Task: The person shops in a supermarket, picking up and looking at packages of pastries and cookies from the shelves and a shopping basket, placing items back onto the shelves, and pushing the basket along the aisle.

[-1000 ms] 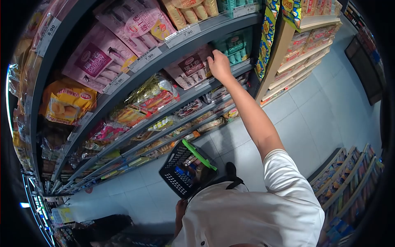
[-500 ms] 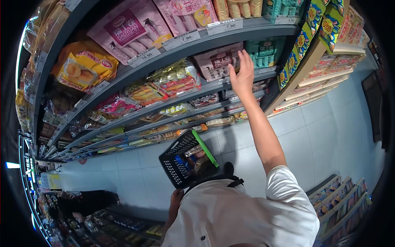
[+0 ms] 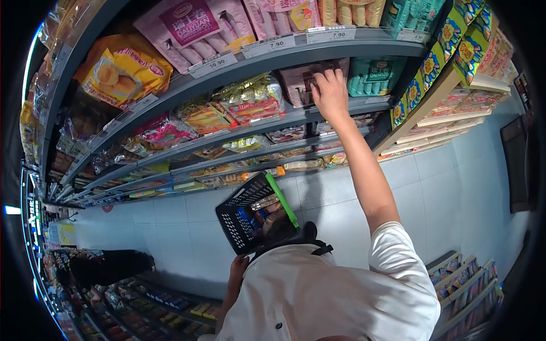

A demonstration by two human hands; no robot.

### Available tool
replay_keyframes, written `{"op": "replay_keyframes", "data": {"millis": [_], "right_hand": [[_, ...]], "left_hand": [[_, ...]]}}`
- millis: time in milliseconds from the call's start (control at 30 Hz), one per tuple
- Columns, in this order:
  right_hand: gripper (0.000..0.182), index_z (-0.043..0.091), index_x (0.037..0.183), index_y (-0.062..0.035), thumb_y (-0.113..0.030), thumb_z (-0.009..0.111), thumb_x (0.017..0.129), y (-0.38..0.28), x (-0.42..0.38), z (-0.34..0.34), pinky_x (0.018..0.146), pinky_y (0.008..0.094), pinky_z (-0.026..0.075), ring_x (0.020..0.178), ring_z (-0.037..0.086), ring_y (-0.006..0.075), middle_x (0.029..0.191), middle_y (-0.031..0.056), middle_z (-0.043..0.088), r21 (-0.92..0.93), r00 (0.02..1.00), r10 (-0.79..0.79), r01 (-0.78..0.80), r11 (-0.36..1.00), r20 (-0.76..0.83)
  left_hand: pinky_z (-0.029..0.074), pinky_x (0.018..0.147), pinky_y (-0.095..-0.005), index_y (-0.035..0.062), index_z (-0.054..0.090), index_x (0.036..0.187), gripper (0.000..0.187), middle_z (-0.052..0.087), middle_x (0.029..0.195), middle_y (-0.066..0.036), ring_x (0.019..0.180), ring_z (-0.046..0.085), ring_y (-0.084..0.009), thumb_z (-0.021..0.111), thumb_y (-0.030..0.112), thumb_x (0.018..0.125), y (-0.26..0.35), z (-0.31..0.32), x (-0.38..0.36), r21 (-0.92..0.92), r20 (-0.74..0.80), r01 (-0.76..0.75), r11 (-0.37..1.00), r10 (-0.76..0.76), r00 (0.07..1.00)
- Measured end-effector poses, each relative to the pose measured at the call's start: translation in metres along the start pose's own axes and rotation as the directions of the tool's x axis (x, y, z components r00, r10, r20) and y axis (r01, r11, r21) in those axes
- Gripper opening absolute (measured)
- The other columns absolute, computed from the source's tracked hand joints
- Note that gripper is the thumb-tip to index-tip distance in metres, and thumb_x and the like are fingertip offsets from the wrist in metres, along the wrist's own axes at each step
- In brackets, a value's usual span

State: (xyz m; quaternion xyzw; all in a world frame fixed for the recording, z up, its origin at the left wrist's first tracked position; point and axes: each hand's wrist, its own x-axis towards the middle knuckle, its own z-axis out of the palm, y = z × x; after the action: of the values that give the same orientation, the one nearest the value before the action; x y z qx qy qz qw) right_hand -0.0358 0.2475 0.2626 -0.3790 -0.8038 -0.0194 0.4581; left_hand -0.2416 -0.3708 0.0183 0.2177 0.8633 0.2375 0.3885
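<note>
My right hand (image 3: pixel 331 94) reaches up to a shelf, its fingers bent over the front of a pink-brown pack of Swiss rolls (image 3: pixel 294 85). The hand covers much of the pack's label. Just right of it stands a teal pack of Swiss rolls (image 3: pixel 372 77). Low by my waist, my left hand (image 3: pixel 239 264) is closed at the near edge of a black shopping basket (image 3: pixel 232 227), where its handle is mostly hidden. Inside the basket lie a blue pack (image 3: pixel 245 219) and other packaged goods.
Larger pink Swiss roll packs (image 3: pixel 190 28) and a yellow bag of cakes (image 3: pixel 122 71) fill the upper shelf. Yellow-green snack strips (image 3: pixel 449 40) hang at the shelf end. A person in black (image 3: pixel 111 267) is at the lower left, and a low rack (image 3: pixel 463 281) stands at the lower right.
My right hand has moved left from between the two packs onto the pink-brown one, and its fingers have bent from outstretched. The whole view has shifted slightly.
</note>
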Motion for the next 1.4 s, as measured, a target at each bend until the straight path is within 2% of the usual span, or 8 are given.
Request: {"op": "replay_keyframes", "data": {"millis": [100,200,333,467,667,767,933,1400], "right_hand": [[0.032,0.067,0.110,-0.0043,-0.011,0.073,0.079,-0.005,-0.005,0.000,0.092,0.0517,0.047,0.116,0.050,0.0438,0.116,0.0169,0.057,-0.032,0.999,0.001,-0.003,0.999,-0.046],[0.036,0.066,0.116,-0.0046,-0.011,0.072,0.082,-0.017,-0.015,-0.006,0.104,0.0526,0.041,0.127,0.045,0.0491,0.134,0.0206,0.053,0.010,0.989,-0.017,0.019,1.000,-0.148],[0.036,0.063,0.120,-0.0014,-0.012,0.069,0.086,-0.044,-0.069,-0.007,0.107,0.0485,0.040,0.131,0.046,0.0425,0.140,0.0195,0.053,0.138,0.999,-0.037,0.041,0.990,-0.033],[0.051,0.055,0.132,-0.0010,-0.019,0.070,0.087,-0.081,-0.180,0.019,0.107,0.0449,0.041,0.129,0.050,0.0405,0.137,0.0220,0.055,0.431,0.832,0.010,-0.298,0.852,0.555],[0.067,0.045,0.143,-0.0036,-0.021,0.072,0.084,-0.140,-0.317,0.028,0.108,0.0454,0.042,0.132,0.045,0.0455,0.153,0.0274,0.033,0.330,0.515,-0.081,-0.413,0.849,0.853],[0.069,0.045,0.143,-0.0050,-0.019,0.074,0.083,-0.152,-0.342,0.034,0.107,0.0449,0.042,0.136,0.041,0.0447,0.157,0.0274,0.023,0.337,0.553,-0.012,-0.490,0.804,0.833],[0.056,0.050,0.137,-0.0102,-0.009,0.068,0.085,-0.156,-0.352,0.048,0.098,0.0474,0.048,0.125,0.049,0.0454,0.143,0.0243,0.040,0.333,0.577,0.031,-0.514,0.791,0.816],[0.060,0.048,0.139,-0.0137,-0.004,0.070,0.084,-0.168,-0.357,0.048,0.086,0.0421,0.054,0.102,0.064,0.0362,0.137,0.0199,0.045,0.272,0.551,0.010,-0.427,0.863,0.834]], "left_hand": [[0.054,0.083,-0.0336,-0.0032,0.064,0.118,0.041,0.073,0.100,-0.018,0.094,0.070,-0.0218,0.067,0.030,0.094,0.008,0.000,-0.007,-0.121,-0.003,0.024,0.992,-0.025,1.000],[0.054,0.081,-0.0349,-0.0006,0.062,0.124,0.046,0.073,0.103,-0.019,0.093,0.070,-0.0252,0.068,0.033,0.092,0.010,-0.002,-0.009,-0.021,-0.015,-0.021,1.000,0.020,1.000],[0.053,0.086,-0.0361,-0.0003,0.064,0.123,0.047,0.072,0.104,-0.020,0.098,0.070,-0.0258,0.067,0.035,0.092,0.010,-0.001,-0.010,0.002,-0.029,0.015,1.000,-0.015,0.999],[0.052,0.087,-0.0365,0.0007,0.062,0.126,0.050,0.072,0.107,-0.020,0.099,0.070,-0.0293,0.067,0.036,0.091,0.026,-0.005,-0.019,-0.012,-0.046,0.054,0.998,-0.055,0.997],[0.052,0.090,-0.0378,-0.0015,0.060,0.127,0.052,0.071,0.110,-0.022,0.103,0.069,-0.0325,0.065,0.036,0.092,0.008,-0.005,-0.039,-0.072,-0.023,0.165,0.984,-0.167,0.986],[0.051,0.092,-0.0384,-0.0022,0.059,0.129,0.053,0.070,0.113,-0.022,0.106,0.068,-0.0324,0.065,0.036,0.092,0.006,-0.009,-0.060,-0.061,-0.040,0.180,0.982,-0.183,0.982],[0.051,0.092,-0.0386,-0.0019,0.058,0.130,0.054,0.069,0.115,-0.022,0.107,0.068,-0.0319,0.065,0.037,0.093,-0.025,-0.006,-0.090,-0.102,-0.031,0.257,0.961,-0.261,0.965],[0.053,0.090,-0.0386,-0.0002,0.058,0.130,0.053,0.070,0.113,-0.021,0.102,0.069,-0.0322,0.065,0.038,0.093,-0.056,-0.018,-0.077,-0.206,-0.050,0.174,0.963,-0.188,0.981]]}}
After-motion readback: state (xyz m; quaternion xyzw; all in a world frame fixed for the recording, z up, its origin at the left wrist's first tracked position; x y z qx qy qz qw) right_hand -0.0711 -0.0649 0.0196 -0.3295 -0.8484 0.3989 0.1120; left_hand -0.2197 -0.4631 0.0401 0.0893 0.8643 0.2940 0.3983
